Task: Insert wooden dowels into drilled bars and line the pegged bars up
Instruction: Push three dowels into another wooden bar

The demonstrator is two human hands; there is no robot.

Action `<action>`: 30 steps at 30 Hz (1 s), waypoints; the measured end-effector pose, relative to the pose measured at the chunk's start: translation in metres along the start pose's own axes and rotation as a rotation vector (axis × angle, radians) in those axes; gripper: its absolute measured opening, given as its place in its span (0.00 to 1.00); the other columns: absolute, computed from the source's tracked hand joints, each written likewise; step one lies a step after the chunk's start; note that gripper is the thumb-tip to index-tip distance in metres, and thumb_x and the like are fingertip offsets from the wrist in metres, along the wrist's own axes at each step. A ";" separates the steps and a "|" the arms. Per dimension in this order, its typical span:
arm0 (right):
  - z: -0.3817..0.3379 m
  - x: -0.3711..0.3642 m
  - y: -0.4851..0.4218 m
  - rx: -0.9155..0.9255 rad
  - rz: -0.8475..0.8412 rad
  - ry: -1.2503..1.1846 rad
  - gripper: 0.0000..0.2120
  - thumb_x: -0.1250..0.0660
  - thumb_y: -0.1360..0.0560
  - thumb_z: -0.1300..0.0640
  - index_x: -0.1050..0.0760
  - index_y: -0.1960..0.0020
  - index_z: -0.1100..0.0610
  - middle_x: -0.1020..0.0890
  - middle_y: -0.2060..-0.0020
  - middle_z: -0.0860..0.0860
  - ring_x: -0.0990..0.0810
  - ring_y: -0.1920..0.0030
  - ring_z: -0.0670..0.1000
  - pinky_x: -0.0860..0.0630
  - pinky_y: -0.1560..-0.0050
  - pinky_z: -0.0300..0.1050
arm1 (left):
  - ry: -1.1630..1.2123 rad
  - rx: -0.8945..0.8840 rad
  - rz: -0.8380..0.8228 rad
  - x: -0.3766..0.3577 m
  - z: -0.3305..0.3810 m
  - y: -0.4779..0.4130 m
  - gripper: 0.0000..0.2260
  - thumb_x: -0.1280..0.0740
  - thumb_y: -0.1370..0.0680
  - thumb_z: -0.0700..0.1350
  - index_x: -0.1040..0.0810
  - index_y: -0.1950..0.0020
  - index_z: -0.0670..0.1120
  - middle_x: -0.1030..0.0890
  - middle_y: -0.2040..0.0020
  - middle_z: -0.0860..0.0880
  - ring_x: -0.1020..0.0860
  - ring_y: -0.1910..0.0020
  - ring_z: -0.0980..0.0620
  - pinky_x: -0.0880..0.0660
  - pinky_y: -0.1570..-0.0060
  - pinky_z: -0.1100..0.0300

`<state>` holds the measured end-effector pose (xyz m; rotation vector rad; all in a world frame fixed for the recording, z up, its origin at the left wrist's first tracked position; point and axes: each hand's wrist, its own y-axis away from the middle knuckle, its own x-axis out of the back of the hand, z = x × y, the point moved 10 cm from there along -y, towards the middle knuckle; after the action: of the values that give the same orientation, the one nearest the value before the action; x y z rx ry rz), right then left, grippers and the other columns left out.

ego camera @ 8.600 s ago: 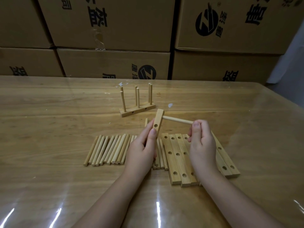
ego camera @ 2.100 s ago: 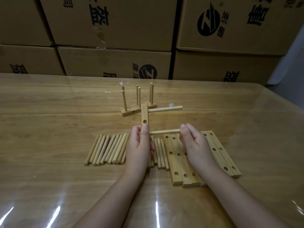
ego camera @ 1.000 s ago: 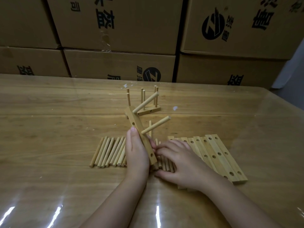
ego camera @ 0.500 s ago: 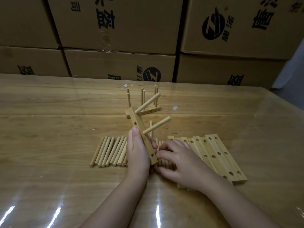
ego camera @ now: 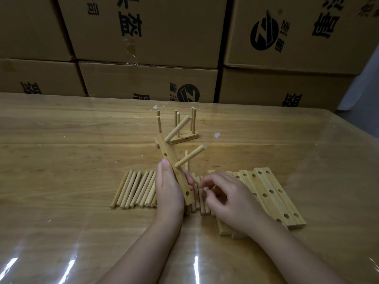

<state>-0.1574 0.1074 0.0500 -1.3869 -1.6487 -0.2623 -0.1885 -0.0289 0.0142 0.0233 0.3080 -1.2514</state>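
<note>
We're gripping the drilled bar (ego camera: 174, 167) in our left hand (ego camera: 168, 187), tilting it above the tabletop (ego camera: 82, 160) with two inserted dowels (ego camera: 190, 158) sticking out, while our right hand (ego camera: 227, 199) is pinching a loose dowel (ego camera: 205, 188) just beside it over the dowel row (ego camera: 135, 189), pegged bars (ego camera: 184, 138) standing behind.

Bare left hand (ego camera: 168, 187), right hand (ego camera: 229, 199); forearms (ego camera: 143, 249) bare.
</note>
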 end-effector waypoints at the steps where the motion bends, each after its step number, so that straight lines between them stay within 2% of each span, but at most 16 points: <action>1: 0.005 0.002 0.000 -0.052 0.019 -0.057 0.06 0.39 0.27 0.52 0.26 0.51 0.43 0.24 0.56 0.37 0.25 0.52 0.38 0.27 0.53 0.33 | -0.013 -0.003 -0.004 0.000 0.000 0.000 0.22 0.53 0.16 0.52 0.28 0.55 0.39 0.24 0.74 0.49 0.25 0.73 0.55 0.27 0.71 0.65; 4: 0.023 0.008 -0.001 -0.216 0.085 -0.227 0.06 0.34 0.27 0.52 0.29 0.56 0.41 0.23 0.59 0.41 0.23 0.57 0.37 0.24 0.60 0.32 | -0.029 0.003 -0.019 -0.001 -0.001 0.000 0.21 0.53 0.16 0.53 0.28 0.55 0.42 0.24 0.73 0.50 0.26 0.74 0.55 0.28 0.71 0.66; 7: 0.045 0.022 0.002 -0.370 0.255 -0.485 0.06 0.33 0.26 0.58 0.27 0.56 0.48 0.19 0.62 0.47 0.21 0.62 0.40 0.25 0.64 0.31 | -0.017 0.017 -0.022 -0.002 -0.002 0.000 0.21 0.53 0.16 0.53 0.28 0.54 0.41 0.24 0.74 0.50 0.26 0.75 0.56 0.28 0.72 0.67; 9: 0.055 0.028 0.005 -0.416 0.340 -0.673 0.03 0.34 0.25 0.59 0.25 0.53 0.52 0.17 0.62 0.48 0.18 0.61 0.42 0.24 0.62 0.31 | -0.035 0.012 -0.017 -0.001 -0.002 0.000 0.22 0.54 0.16 0.54 0.28 0.54 0.40 0.24 0.74 0.50 0.26 0.75 0.56 0.28 0.71 0.67; 11: 0.058 0.030 0.005 -0.411 0.350 -0.761 0.02 0.35 0.24 0.60 0.25 0.52 0.55 0.16 0.62 0.49 0.17 0.58 0.44 0.24 0.59 0.33 | -0.033 0.010 -0.014 0.000 -0.002 0.001 0.23 0.54 0.16 0.54 0.28 0.53 0.39 0.24 0.74 0.50 0.26 0.74 0.56 0.28 0.71 0.67; 13: 0.055 0.027 0.004 -0.393 0.327 -0.769 0.03 0.34 0.25 0.60 0.25 0.51 0.55 0.15 0.62 0.50 0.17 0.58 0.45 0.24 0.58 0.35 | 0.002 0.017 0.000 0.002 -0.002 0.000 0.24 0.54 0.16 0.53 0.28 0.51 0.37 0.24 0.74 0.50 0.26 0.75 0.56 0.27 0.72 0.67; 17: 0.053 0.026 0.003 -0.365 0.322 -0.762 0.03 0.32 0.26 0.60 0.24 0.53 0.54 0.16 0.63 0.50 0.17 0.59 0.44 0.25 0.59 0.32 | 0.083 0.041 0.030 0.005 -0.003 -0.004 0.24 0.54 0.16 0.51 0.28 0.48 0.33 0.24 0.75 0.48 0.27 0.78 0.55 0.29 0.76 0.67; 25: 0.057 0.024 0.004 -0.370 0.319 -0.770 0.06 0.30 0.28 0.61 0.21 0.55 0.50 0.17 0.62 0.47 0.18 0.58 0.44 0.24 0.60 0.33 | 0.051 0.042 0.010 0.002 -0.007 -0.006 0.28 0.54 0.16 0.52 0.29 0.48 0.28 0.23 0.74 0.48 0.26 0.77 0.56 0.29 0.74 0.68; 27: 0.057 0.025 0.003 -0.362 0.318 -0.755 0.06 0.31 0.27 0.60 0.20 0.55 0.49 0.17 0.60 0.45 0.19 0.56 0.43 0.23 0.57 0.35 | 0.036 0.041 0.014 0.003 -0.007 -0.005 0.27 0.54 0.16 0.52 0.28 0.48 0.29 0.23 0.74 0.49 0.26 0.77 0.56 0.29 0.74 0.68; 30: 0.055 0.026 0.001 -0.330 0.311 -0.781 0.05 0.34 0.25 0.58 0.22 0.50 0.53 0.16 0.52 0.47 0.18 0.49 0.46 0.22 0.48 0.43 | 0.027 0.035 0.017 0.003 -0.007 -0.005 0.26 0.54 0.16 0.52 0.28 0.48 0.30 0.23 0.74 0.49 0.26 0.77 0.56 0.28 0.73 0.68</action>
<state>-0.1822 0.1616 0.0394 -2.1511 -2.0147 0.2380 -0.1934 -0.0317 0.0078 0.0729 0.3091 -1.2405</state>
